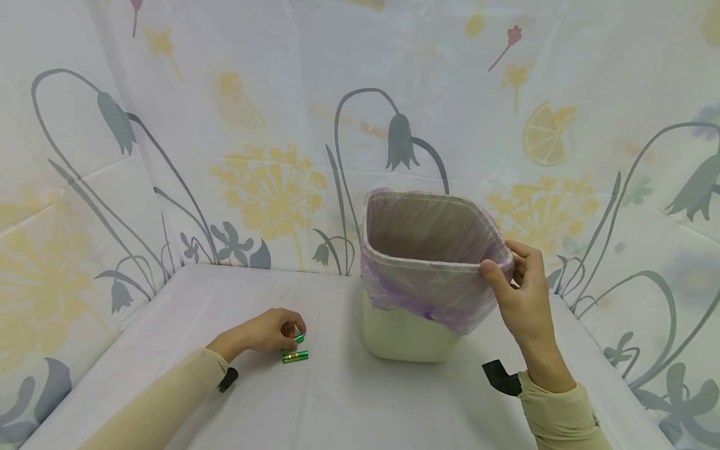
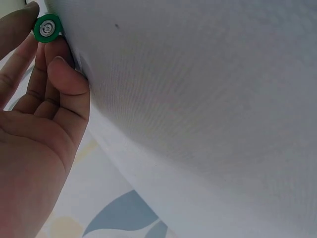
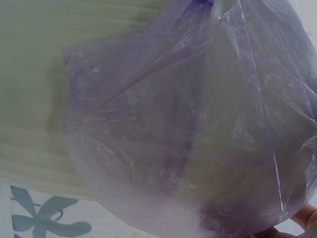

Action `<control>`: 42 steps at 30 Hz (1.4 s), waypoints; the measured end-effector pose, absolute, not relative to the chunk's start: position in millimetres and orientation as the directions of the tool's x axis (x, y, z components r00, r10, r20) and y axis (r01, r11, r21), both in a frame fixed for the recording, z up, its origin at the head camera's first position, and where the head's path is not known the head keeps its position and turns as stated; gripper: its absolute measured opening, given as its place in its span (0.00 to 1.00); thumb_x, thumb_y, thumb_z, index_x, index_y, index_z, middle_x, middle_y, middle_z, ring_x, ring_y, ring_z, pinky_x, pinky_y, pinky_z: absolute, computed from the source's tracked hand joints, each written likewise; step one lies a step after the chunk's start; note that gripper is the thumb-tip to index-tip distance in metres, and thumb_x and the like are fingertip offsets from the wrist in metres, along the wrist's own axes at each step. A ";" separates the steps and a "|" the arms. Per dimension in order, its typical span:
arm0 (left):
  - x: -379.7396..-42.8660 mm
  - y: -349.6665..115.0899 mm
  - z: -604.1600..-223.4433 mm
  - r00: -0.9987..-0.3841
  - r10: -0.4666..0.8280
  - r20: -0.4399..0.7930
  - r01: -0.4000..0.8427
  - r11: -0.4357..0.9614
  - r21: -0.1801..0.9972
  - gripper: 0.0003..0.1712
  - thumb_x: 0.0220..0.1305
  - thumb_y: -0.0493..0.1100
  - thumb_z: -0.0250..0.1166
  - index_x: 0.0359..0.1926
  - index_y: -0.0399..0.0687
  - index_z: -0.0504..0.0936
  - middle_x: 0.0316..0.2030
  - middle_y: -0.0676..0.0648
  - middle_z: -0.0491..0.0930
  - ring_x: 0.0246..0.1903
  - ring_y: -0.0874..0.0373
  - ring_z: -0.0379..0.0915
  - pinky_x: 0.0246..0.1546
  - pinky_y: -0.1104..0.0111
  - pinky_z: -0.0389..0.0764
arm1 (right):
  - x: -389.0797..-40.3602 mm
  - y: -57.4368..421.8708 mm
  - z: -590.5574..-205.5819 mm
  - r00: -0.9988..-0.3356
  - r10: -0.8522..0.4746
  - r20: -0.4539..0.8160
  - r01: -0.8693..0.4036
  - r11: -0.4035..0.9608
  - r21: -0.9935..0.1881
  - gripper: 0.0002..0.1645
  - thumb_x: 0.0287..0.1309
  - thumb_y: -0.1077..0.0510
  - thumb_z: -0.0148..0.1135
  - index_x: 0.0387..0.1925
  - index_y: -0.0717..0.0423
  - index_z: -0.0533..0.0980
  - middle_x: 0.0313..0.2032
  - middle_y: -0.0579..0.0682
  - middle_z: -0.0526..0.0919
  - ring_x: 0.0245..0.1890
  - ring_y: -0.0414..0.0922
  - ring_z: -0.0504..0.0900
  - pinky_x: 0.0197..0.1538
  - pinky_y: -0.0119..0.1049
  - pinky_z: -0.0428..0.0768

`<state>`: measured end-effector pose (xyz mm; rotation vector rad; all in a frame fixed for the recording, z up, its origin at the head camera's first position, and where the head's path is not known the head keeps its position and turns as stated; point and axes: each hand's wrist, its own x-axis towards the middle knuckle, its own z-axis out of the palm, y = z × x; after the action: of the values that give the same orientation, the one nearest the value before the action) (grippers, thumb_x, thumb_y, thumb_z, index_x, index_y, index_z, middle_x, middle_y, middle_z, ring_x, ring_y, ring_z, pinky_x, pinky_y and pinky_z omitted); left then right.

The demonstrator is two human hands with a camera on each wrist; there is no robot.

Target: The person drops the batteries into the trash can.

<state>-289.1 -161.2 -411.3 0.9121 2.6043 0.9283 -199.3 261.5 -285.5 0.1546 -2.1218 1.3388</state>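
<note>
My left hand [image 1: 269,331] is low at the table's left-middle, pinching a green battery [image 1: 299,338] between thumb and fingers. The left wrist view shows that battery's round metal end [image 2: 47,28] framed by a green wrapper. A second green and gold battery [image 1: 295,357] lies on the table just in front of those fingertips. On the right, my right hand [image 1: 525,297] grips the rim corner of a pale green trash can [image 1: 405,334], thumb over the front edge. A thin purple trash bag [image 1: 427,290] lines the can and folds down outside; it fills most of the right wrist view.
A white cloth [image 1: 332,406] covers the table. Behind and at both sides hangs a curtain [image 1: 281,94] printed with flowers. Black straps [image 1: 502,377] show at both wrists, below the beige sleeves [image 1: 169,397].
</note>
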 end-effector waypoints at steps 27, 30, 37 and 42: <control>-289.6 -160.4 -411.3 -0.756 0.654 0.018 0.536 0.603 0.591 0.13 0.51 0.33 0.72 0.38 0.45 0.80 0.26 0.52 0.72 0.27 0.62 0.66 0.28 0.70 0.70 | -199.7 262.6 -285.0 -0.801 0.200 0.565 -0.427 0.471 -0.772 0.33 0.64 0.54 0.59 0.66 0.53 0.59 0.55 0.55 0.73 0.48 0.39 0.74 0.47 0.24 0.70; -289.1 -160.2 -410.3 -0.754 0.657 0.023 0.543 0.602 0.585 0.13 0.51 0.33 0.72 0.38 0.45 0.80 0.26 0.52 0.72 0.27 0.62 0.66 0.28 0.70 0.70 | -200.0 262.7 -284.9 -0.798 0.200 0.568 -0.430 0.471 -0.770 0.33 0.64 0.54 0.59 0.66 0.53 0.59 0.54 0.55 0.73 0.47 0.39 0.74 0.47 0.24 0.70; -288.4 -159.8 -409.1 -0.756 0.655 0.016 0.541 0.610 0.580 0.12 0.52 0.33 0.70 0.38 0.45 0.80 0.25 0.52 0.72 0.27 0.62 0.66 0.28 0.70 0.71 | -200.0 262.7 -285.8 -0.800 0.205 0.564 -0.421 0.479 -0.770 0.33 0.64 0.53 0.60 0.66 0.54 0.59 0.54 0.55 0.73 0.47 0.40 0.74 0.46 0.24 0.71; -291.4 -157.9 -405.3 -0.764 0.645 0.011 0.541 0.631 0.556 0.12 0.53 0.33 0.69 0.39 0.46 0.80 0.25 0.53 0.73 0.26 0.61 0.68 0.29 0.69 0.71 | -199.3 263.1 -285.9 -0.802 0.204 0.562 -0.421 0.475 -0.773 0.32 0.64 0.53 0.59 0.65 0.53 0.60 0.54 0.55 0.73 0.47 0.40 0.74 0.47 0.25 0.71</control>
<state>-291.4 -157.9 -405.3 0.9791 2.6627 0.8148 -199.3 263.1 -285.9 0.1787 -2.1210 1.3425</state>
